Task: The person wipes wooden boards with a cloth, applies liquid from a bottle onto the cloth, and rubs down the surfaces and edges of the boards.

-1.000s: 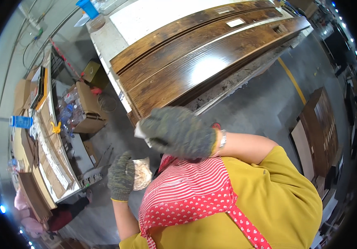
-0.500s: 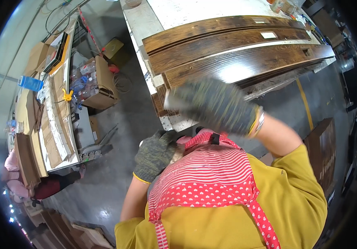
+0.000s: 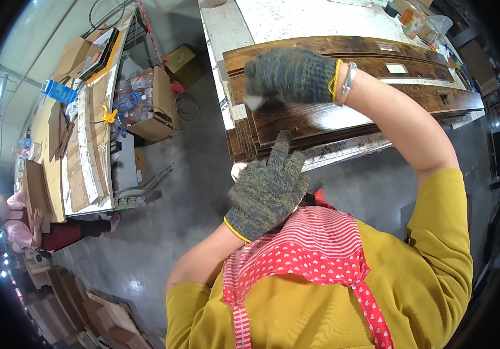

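Dark brown wood-grain boards (image 3: 354, 107) lie stacked side by side across a white worktable (image 3: 296, 23). Over their left part is my right hand (image 3: 293, 75) in a dark knitted glove, smeared by motion, its fingers closed on a small white piece (image 3: 254, 103) too blurred to name. My left hand (image 3: 267, 195), gloved alike, is at the near edge of the front board. Its index finger points out and touches the board beside a small round hole (image 3: 295, 129); the other fingers look curled. A white bit (image 3: 237, 170) shows beside that hand, its kind unclear.
Left across the aisle stands a bench with cardboard strips (image 3: 90, 139), a blue container (image 3: 58, 92) and a yellow clamp (image 3: 109, 114). A carton of plastic bottles (image 3: 151, 110) sits beside it. Another person (image 3: 20, 224) holds a brown panel at far left.
My right hand has moved up and away over the boards. The left has risen from near my apron to the board's edge, index finger now extended. The view has shifted slightly.
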{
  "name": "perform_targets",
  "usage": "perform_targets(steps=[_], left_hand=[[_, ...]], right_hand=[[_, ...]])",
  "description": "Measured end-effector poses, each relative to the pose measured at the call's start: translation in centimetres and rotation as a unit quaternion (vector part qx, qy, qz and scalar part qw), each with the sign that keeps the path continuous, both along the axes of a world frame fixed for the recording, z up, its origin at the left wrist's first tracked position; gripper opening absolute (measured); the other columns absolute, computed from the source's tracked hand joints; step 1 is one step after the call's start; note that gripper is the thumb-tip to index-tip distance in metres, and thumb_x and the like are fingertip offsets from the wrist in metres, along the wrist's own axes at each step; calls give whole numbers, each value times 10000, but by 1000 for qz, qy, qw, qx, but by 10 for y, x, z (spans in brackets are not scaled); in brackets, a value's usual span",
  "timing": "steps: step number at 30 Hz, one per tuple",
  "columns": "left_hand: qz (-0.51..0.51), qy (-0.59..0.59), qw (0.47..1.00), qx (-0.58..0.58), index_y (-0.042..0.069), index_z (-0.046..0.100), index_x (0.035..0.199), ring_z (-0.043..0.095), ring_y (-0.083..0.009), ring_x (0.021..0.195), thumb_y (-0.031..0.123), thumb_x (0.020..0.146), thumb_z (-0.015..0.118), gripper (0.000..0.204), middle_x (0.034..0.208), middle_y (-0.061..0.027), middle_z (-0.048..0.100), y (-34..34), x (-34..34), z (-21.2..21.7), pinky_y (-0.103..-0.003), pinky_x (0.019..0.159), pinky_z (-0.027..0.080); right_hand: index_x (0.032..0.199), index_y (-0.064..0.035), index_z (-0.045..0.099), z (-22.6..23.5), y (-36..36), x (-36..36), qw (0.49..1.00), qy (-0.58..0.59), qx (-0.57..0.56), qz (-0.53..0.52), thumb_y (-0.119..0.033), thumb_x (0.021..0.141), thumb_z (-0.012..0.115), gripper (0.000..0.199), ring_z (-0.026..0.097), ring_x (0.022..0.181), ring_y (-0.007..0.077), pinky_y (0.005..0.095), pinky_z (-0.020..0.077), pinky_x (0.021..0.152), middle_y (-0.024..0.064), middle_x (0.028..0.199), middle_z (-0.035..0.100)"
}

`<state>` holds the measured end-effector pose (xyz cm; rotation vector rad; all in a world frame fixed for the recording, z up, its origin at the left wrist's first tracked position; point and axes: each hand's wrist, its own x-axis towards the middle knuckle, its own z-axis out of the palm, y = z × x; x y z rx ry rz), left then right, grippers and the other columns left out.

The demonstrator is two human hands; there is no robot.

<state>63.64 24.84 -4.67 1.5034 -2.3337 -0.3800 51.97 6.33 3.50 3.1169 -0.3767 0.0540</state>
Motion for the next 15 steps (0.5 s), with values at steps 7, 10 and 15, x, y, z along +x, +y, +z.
perform_targets(steps=[7, 10, 15], left_hand=[[2, -24, 999, 24, 141, 642, 1073, 662, -299, 933, 274, 826, 653, 280, 1263, -162, 555, -3, -2, 13, -415, 707, 543], [-4, -57, 998, 23, 132, 642, 1083, 640, -296, 1016, 273, 831, 640, 288, 1207, -119, 582, -4, 0, 20, -421, 705, 543], [-85, -114, 990, -18, 122, 639, 1108, 590, -299, 1131, 276, 838, 615, 312, 1132, -105, 612, -8, 8, 15, -436, 695, 542]], right_hand=[[935, -82, 712, -17, 11, -5, 986, -141, 7, -93, -286, 865, 620, 235, 654, 907, 349, 426, 528, 803, 168, 958, 665], [942, -52, 707, -22, 17, -7, 982, -93, 37, -159, -312, 875, 607, 287, 657, 898, 342, 426, 524, 813, 175, 921, 670], [921, -57, 714, -21, 16, -43, 977, -102, 9, -187, -291, 859, 614, 262, 658, 886, 333, 432, 519, 806, 173, 908, 676]])
